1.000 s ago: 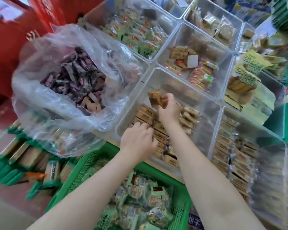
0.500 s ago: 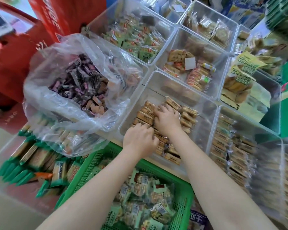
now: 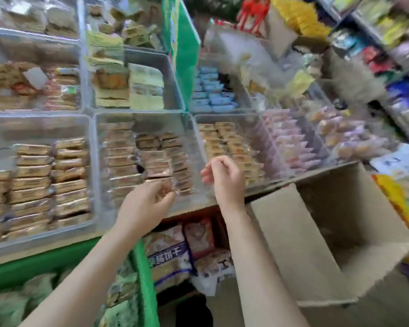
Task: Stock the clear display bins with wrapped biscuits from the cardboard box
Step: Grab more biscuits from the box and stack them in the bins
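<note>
The wrapped biscuits lie in rows in the middle clear bin on the worktop. The left hand is at the front of this bin, and its fingers look like they pinch a small see-through wrapper, but the blur makes it hard to be sure. A second ago both hands were pressing down on biscuits in the bin to the left; now they are lifted up and the view has swung to the right. The right hand floats over the next bin's front edge, fingers loosely curled and holding nothing. The cardboard box, not seen before, stands open at the lower right. The big plastic bag is gone from view. Everything is smeared, so labels cannot be read.
</note>
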{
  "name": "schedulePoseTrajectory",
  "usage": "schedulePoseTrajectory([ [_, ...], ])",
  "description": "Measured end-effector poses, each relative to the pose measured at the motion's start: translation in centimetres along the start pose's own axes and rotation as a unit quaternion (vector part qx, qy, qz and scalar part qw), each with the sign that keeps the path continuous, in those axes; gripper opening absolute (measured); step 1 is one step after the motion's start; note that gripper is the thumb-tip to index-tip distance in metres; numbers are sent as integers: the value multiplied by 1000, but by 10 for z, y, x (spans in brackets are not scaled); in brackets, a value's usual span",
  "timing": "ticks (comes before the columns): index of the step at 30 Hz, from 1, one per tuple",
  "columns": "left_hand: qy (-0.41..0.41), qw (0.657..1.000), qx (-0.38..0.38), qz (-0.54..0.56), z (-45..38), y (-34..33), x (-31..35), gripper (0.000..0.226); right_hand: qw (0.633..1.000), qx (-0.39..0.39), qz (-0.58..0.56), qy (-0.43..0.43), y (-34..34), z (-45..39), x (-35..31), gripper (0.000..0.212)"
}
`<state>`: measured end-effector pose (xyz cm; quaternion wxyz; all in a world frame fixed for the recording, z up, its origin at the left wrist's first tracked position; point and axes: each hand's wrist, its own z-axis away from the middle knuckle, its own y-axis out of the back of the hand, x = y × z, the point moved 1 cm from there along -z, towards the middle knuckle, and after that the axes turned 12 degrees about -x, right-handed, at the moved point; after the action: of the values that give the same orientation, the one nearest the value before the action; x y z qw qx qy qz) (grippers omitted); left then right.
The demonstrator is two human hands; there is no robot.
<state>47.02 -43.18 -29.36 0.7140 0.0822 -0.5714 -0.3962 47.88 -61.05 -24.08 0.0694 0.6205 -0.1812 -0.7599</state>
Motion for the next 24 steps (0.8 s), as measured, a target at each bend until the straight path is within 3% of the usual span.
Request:
schedulePoseTrajectory([
  [2, -46, 997, -57, -25, -26, -47, 65, 25, 991, 127, -47, -19, 90, 2, 28, 25],
  [5, -89, 988, -112, -53, -47, -93, 131, 47, 963, 256, -74, -46, 185, -5, 66, 20],
  [8, -112, 980, -135, -96, -78, -150, 196, 71, 935, 330, -94, -95, 277, -29, 125, 17],
  [13, -164, 966, -69, -188, -135, -228, 277, 72, 909, 283, -173, -251, 367, -77, 242, 13],
  [16, -191, 949, -23, -248, -167, -264, 315, 72, 864, 280, -262, -327, 400, -95, 299, 29],
  [19, -190, 929, -19, -318, -196, -293, 336, 77, 817, 265, -365, -359, 420, -107, 329, 36],
  [24, -138, 881, -36, -451, -215, -323, 330, 86, 740, 215, -537, -343, 436, -130, 366, 47],
])
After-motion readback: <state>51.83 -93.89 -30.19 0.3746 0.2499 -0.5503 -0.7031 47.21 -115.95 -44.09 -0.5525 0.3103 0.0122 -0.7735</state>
